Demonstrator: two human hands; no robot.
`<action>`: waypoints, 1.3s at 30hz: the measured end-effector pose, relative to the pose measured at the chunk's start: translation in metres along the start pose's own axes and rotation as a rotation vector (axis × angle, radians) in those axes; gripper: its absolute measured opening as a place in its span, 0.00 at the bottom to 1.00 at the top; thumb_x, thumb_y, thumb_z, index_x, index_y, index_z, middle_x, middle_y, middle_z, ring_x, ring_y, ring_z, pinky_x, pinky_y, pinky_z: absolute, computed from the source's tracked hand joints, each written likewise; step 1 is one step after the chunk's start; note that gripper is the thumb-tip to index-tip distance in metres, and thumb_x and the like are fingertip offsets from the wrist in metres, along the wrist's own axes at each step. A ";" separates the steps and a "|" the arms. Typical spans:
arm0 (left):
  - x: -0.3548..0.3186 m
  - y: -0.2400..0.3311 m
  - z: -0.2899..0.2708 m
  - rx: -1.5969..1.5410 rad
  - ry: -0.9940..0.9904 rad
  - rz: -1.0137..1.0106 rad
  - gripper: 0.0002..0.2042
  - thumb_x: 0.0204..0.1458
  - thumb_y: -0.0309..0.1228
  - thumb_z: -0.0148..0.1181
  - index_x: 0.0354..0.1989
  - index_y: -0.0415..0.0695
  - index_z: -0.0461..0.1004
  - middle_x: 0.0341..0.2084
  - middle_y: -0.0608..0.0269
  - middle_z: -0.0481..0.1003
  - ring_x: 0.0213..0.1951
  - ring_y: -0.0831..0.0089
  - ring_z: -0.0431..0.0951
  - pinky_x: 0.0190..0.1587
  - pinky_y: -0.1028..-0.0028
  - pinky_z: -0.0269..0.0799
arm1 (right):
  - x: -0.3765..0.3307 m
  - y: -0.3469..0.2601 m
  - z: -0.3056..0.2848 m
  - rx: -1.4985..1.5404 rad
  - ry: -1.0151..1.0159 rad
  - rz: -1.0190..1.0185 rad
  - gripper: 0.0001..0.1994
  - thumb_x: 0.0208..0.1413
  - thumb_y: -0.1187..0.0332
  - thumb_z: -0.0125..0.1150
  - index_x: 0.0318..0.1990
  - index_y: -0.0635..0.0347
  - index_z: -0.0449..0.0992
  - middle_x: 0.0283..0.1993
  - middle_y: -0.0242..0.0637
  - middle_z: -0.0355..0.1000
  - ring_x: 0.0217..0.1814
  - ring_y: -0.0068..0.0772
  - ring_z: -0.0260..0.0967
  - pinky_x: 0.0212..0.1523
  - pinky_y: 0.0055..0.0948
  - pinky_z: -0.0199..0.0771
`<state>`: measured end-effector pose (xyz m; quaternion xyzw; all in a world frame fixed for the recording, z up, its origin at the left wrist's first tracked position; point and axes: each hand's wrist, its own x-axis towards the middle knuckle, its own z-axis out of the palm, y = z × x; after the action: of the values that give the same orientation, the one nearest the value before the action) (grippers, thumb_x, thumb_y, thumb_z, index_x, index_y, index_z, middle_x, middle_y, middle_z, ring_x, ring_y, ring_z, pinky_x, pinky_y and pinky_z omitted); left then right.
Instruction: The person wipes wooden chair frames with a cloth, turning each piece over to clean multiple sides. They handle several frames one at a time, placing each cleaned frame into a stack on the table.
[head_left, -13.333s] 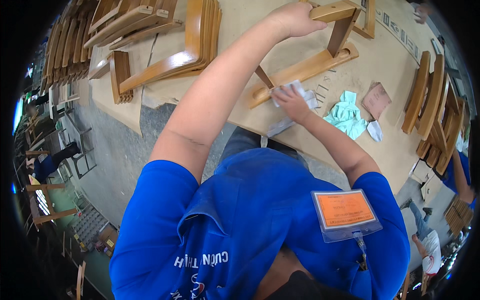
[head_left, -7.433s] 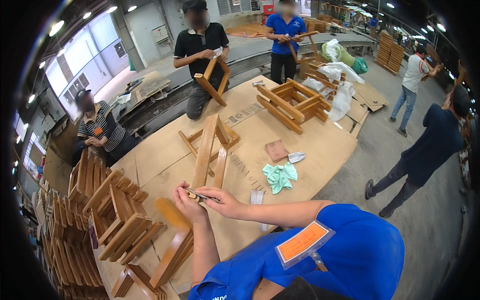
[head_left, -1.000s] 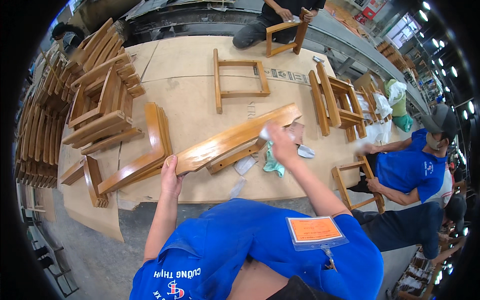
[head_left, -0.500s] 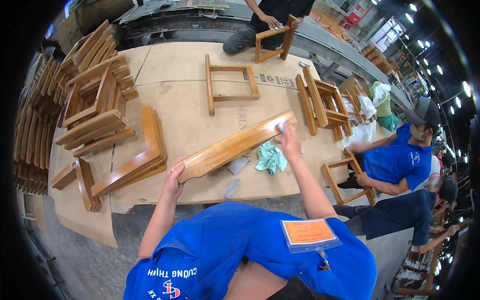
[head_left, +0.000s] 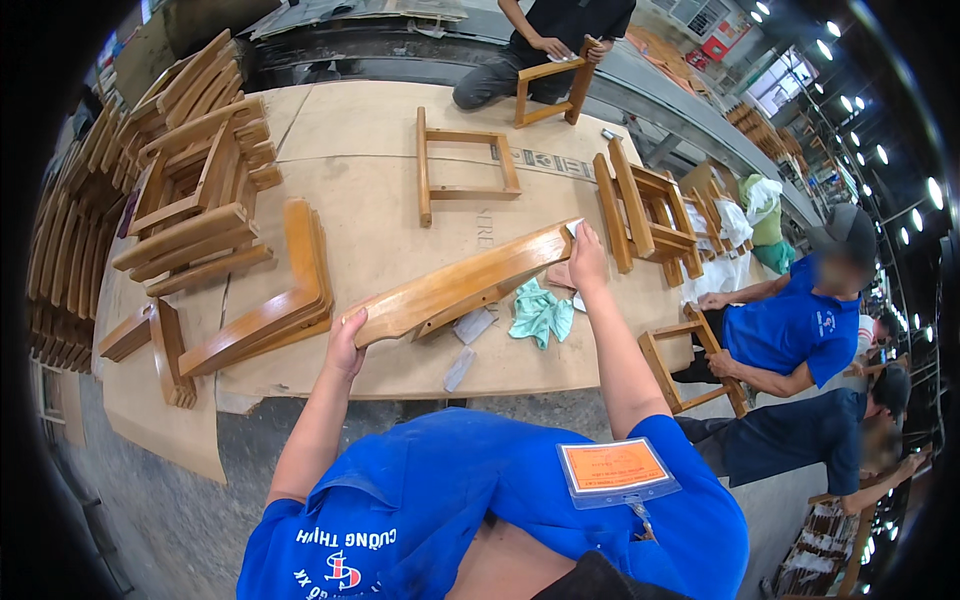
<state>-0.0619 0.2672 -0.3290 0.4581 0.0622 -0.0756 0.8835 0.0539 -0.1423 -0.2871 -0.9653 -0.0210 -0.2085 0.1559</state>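
Note:
A varnished wooden frame piece (head_left: 470, 275) with a broad, glossy face is raised over the cardboard-covered table, tilted up toward the right. My left hand (head_left: 347, 343) is closed around its near left end. At the far right end, my right hand (head_left: 588, 258) has its fingers closed on a small whitish pad (head_left: 572, 229), pressed against the wood's end; the fingers partly hide it. Screw holes show on the underside. Below it lie a mint-green cloth (head_left: 541, 313) and two greyish pads, one of them a loose grey block (head_left: 459, 369) near the table edge.
L-shaped wooden parts (head_left: 290, 290) and a stack of frames (head_left: 195, 200) stand at left. One frame (head_left: 424, 168) lies mid-table, with more frames (head_left: 640, 205) at right. A co-worker across the table and another person (head_left: 800, 310) at right handle frames.
My right hand has moved from the upper face to the end of the piece, taking the pad along. The piece has rolled slightly, showing more underside. My left hand keeps its grip.

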 end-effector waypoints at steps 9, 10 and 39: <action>0.009 -0.002 -0.008 0.020 0.002 0.023 0.21 0.55 0.33 0.56 0.53 0.32 0.70 0.47 0.51 0.75 0.49 0.65 0.75 0.53 0.70 0.70 | -0.008 -0.012 0.013 0.072 -0.110 -0.250 0.21 0.58 0.71 0.47 0.59 0.68 0.65 0.64 0.52 0.62 0.66 0.54 0.58 0.65 0.45 0.58; 0.008 -0.003 -0.009 0.030 0.017 0.024 0.21 0.55 0.33 0.56 0.53 0.32 0.70 0.47 0.51 0.75 0.49 0.65 0.76 0.53 0.70 0.70 | -0.003 -0.005 0.009 0.128 -0.040 -0.096 0.21 0.58 0.71 0.46 0.59 0.68 0.66 0.65 0.52 0.61 0.66 0.54 0.58 0.65 0.44 0.58; 0.007 0.012 0.009 -0.098 0.103 -0.031 0.18 0.59 0.34 0.52 0.56 0.42 0.67 0.47 0.55 0.72 0.48 0.64 0.75 0.47 0.67 0.75 | -0.055 -0.104 0.011 0.316 -0.283 -0.682 0.22 0.55 0.73 0.51 0.59 0.56 0.69 0.63 0.45 0.65 0.66 0.49 0.59 0.65 0.41 0.60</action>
<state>-0.0525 0.2659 -0.3151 0.4164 0.1185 -0.0624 0.8993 -0.0033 -0.0386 -0.2889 -0.8864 -0.3931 -0.1072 0.2199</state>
